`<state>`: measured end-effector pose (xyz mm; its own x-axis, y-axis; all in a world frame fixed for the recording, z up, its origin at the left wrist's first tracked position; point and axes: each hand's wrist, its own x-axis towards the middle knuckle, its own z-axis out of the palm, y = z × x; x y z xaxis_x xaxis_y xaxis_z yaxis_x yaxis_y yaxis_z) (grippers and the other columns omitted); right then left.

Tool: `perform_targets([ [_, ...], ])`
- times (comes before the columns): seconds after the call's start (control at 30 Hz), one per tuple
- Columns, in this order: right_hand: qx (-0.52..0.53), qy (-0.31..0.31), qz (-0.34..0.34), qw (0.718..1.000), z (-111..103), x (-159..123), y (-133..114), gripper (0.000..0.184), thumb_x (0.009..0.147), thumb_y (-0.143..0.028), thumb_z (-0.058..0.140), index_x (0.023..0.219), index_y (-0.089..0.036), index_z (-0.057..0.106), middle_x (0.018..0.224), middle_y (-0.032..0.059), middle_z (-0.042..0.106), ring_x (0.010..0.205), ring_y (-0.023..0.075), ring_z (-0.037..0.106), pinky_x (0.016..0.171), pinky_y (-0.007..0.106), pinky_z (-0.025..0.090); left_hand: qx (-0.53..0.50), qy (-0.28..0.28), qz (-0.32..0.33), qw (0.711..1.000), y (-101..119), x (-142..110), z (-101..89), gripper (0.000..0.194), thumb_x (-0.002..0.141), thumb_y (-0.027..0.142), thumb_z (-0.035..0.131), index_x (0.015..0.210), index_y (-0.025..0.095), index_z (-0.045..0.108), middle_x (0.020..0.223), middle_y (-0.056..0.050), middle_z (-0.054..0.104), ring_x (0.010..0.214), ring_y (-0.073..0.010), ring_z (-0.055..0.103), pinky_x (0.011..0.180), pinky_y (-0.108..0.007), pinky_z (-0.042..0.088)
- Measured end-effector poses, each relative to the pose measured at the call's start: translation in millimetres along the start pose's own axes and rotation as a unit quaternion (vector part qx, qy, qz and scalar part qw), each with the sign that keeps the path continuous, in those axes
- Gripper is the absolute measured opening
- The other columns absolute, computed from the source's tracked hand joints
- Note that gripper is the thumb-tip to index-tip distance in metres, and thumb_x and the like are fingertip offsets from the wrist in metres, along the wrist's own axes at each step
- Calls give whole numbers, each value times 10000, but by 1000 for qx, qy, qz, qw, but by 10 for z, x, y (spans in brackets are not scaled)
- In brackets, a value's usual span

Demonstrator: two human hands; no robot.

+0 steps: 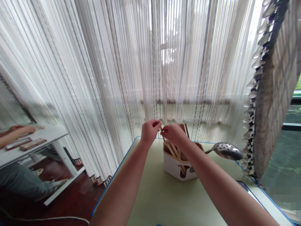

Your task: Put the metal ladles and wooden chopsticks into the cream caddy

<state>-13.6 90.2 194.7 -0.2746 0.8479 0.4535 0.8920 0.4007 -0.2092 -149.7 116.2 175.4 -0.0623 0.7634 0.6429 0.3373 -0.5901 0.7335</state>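
Note:
A white utensil holder [175,168] stands on a pale green table [160,201] and holds several wooden chopsticks [173,150]. Both my hands hover just above it, close together. My left hand [150,131] has its fingers curled, pinching the top end of a chopstick. My right hand [172,133] is also closed, its fingertips gripping chopstick tops next to the left hand. A perforated metal skimmer [227,151] sticks out of the holder to the right.
Sheer striped curtains [131,72] hang right behind the table. A heavier patterned drape [270,94] hangs at right. At left, another person's hand [22,129] rests on a white table [47,135], with legs and shoes below. A dark flat device [245,186] lies at the table's right edge.

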Motion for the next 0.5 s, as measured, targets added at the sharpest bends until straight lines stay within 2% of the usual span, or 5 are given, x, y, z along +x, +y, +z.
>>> perform_targets([
  [0.17, -39, -19, 12, 999, -23, 19, -34, 211, 762, -264, 519, 792, -203, 718, 741, 66, 695, 675, 167, 609, 594, 249, 374, 14, -14, -13, 1000, -5, -29, -35, 289, 758, 380, 586, 885, 144, 695, 751, -48, 697, 651, -142, 643, 588, -242, 513],
  [0.33, -79, -44, 28, 995, -20, 12, -34, 231, 747, -240, 510, 821, -181, 720, 776, 103, 695, 705, 187, 620, 636, 265, 406, 91, -29, 29, 995, 82, -60, -65, 262, 780, 363, 549, 812, 156, 707, 651, -30, 670, 607, -129, 612, 597, -236, 471],
  [0.4, -81, -35, 26, 996, -28, 16, -29, 249, 761, -255, 495, 837, -177, 719, 788, 108, 697, 728, 188, 622, 649, 263, 407, 119, -45, 37, 991, 90, -75, -62, 244, 775, 344, 551, 777, 159, 710, 624, -26, 659, 604, -129, 600, 592, -232, 457],
  [0.5, -74, -38, 21, 996, -47, 16, -23, 254, 771, -276, 493, 829, -181, 721, 783, 101, 698, 732, 184, 622, 635, 254, 400, 128, -80, 16, 988, 20, -105, -30, 216, 760, 304, 555, 757, 156, 712, 597, -20, 649, 585, -126, 589, 580, -227, 450],
])
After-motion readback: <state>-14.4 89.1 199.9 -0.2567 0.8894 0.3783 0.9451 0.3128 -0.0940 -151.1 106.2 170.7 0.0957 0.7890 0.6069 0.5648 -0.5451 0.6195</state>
